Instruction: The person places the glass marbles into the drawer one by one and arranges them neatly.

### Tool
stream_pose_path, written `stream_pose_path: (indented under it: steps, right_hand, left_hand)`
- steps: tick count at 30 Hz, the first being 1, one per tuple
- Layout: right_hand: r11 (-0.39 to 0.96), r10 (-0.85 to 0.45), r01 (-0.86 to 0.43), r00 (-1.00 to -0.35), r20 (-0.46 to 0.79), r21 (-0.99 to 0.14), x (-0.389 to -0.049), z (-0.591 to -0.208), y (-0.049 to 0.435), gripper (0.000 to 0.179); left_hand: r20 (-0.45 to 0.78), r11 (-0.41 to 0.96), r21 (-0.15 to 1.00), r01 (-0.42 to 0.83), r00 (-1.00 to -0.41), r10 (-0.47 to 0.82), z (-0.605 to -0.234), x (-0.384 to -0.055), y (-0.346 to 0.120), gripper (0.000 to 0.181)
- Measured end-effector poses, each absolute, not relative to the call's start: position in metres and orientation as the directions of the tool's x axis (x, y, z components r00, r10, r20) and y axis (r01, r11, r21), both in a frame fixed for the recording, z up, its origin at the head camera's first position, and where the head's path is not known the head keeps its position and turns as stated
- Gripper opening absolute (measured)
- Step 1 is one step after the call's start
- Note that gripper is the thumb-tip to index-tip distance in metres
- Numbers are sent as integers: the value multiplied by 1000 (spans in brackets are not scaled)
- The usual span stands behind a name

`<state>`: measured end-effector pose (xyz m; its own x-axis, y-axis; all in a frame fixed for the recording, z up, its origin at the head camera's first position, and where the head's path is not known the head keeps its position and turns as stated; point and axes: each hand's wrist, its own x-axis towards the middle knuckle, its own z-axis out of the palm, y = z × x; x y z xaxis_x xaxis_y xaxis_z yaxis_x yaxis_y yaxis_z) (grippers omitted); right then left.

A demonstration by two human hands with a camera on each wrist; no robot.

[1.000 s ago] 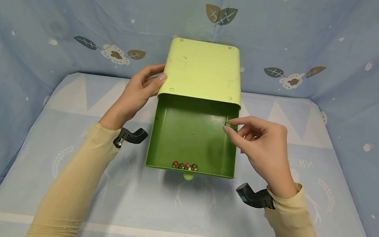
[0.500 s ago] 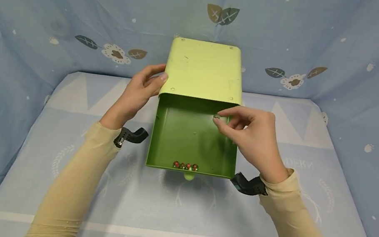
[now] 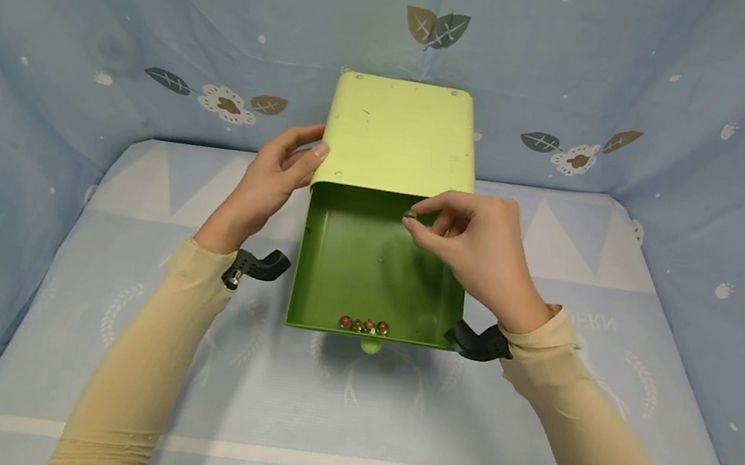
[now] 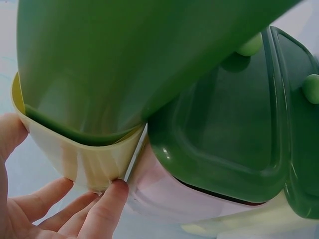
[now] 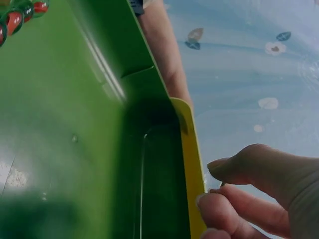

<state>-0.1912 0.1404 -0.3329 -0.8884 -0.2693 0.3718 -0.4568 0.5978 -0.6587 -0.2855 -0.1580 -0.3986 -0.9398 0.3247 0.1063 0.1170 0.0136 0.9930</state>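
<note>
A yellow-green drawer cabinet (image 3: 401,134) stands at mid-table, its top green drawer (image 3: 338,260) pulled out toward me. My left hand (image 3: 268,185) holds the cabinet's left side. In the left wrist view, the thumb and fingers (image 4: 104,209) lie spread around the casing (image 4: 79,157). Above the drawer's back right part, my right hand (image 3: 472,238) pinches a small greenish marble (image 3: 409,215) between thumb and forefinger. Several red-and-green marbles (image 3: 358,326) lie in a row along the drawer's front wall. The right wrist view barely shows the pinched marble.
Other green drawer fronts (image 4: 224,134) with round knobs (image 4: 313,88) sit below the pulled-out one in the left wrist view. A pale patterned cloth covers the table (image 3: 309,421). Blue curtains (image 3: 234,0) hang close behind the cabinet and at both sides.
My right hand has moved left and away from me with the pinched marble, from the drawer's right edge to over its back part. The left hand and cabinet have stayed put.
</note>
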Motion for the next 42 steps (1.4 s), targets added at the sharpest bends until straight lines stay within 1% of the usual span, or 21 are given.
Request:
stream_pose_path:
  steps: [5,10,19,31,42]
  right_hand:
    - [590,-305,-488,-873,382,-644,-198,-333,135,5]
    - [609,-331,-500,-866,376,-616,-203,-333,128,4]
    - [664,-376,-532,-845,381,-525,-208,-334,118,6]
    - [695,-409,-522,-852,325,-494,-215,-336,109,7]
    - [734,-468,-560,-827,312,-385,-218,-338,102,11]
  left_hand:
    - [104,20,993,117,-940,324,-398,-286,-159,61]
    - [105,18,993,117,-941,321,-398,-285,-160,61]
    - [118,2,992,125,-940,319,-397,-284,-158,60]
    - [119,2,992,126,-941,315,-401,-285,-158,58]
    - [108,18,993,120,-943,315,-400,-285,-158,59]
